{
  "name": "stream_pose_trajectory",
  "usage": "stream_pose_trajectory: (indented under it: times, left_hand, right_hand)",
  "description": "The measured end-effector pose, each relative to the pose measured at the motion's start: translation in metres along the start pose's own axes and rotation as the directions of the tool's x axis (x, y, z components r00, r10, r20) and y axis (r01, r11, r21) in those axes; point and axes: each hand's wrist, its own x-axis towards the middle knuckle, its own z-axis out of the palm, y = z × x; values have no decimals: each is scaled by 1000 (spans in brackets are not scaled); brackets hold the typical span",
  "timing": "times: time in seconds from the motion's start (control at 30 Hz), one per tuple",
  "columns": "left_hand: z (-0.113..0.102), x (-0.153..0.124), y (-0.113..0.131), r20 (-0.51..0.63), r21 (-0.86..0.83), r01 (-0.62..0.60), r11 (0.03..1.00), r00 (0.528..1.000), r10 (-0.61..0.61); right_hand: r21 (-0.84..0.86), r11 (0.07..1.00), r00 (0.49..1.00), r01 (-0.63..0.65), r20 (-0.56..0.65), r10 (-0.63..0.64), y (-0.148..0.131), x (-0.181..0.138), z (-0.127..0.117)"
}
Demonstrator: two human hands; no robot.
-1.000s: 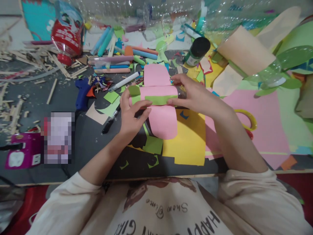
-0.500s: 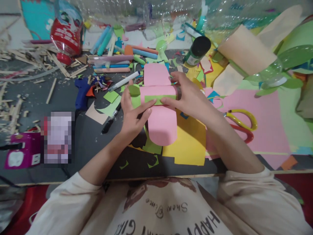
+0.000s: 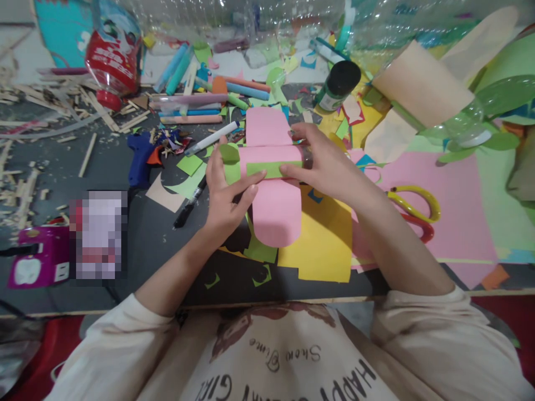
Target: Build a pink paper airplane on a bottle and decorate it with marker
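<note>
A pink paper-wrapped tube (image 3: 271,155) lies crosswise in front of me, with a rounded pink paper flap (image 3: 276,214) on the near side and another on the far side, like a toy plane's wings. A green paper strip (image 3: 271,169) runs along its top. My left hand (image 3: 228,192) is closed around the left end, by a green paper disc (image 3: 229,154), index fingertip on the strip. At the other end my right hand (image 3: 324,159) grips the tube, its thumb pressing the strip's right part. The tube's underside is hidden.
Yellow card (image 3: 326,239) lies under the near flap. To the right are scissors (image 3: 413,203) on pink paper and a dark glue bottle (image 3: 340,83). A blue glue gun (image 3: 140,159), a black marker (image 3: 190,206), wood sticks and a red-labelled bottle (image 3: 112,61) are on the left.
My right thumb has slid slightly right along the green strip, away from my left fingertip. The near flap has shifted very slightly; my left hand stays almost still.
</note>
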Motion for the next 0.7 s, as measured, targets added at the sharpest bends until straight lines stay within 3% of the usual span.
stream_pose_trajectory:
  times: [0.47, 0.7]
  left_hand:
    - [-4, 3, 4, 15, -25, 20, 999, 1000, -19]
    - [-4, 4, 6, -29, -22, 40, 999, 999, -41]
  right_hand:
    - [1, 1000, 1000, -10, 29, 10, 1, 1, -1]
    - [145, 989, 992, 0, 122, -18, 16, 2, -16]
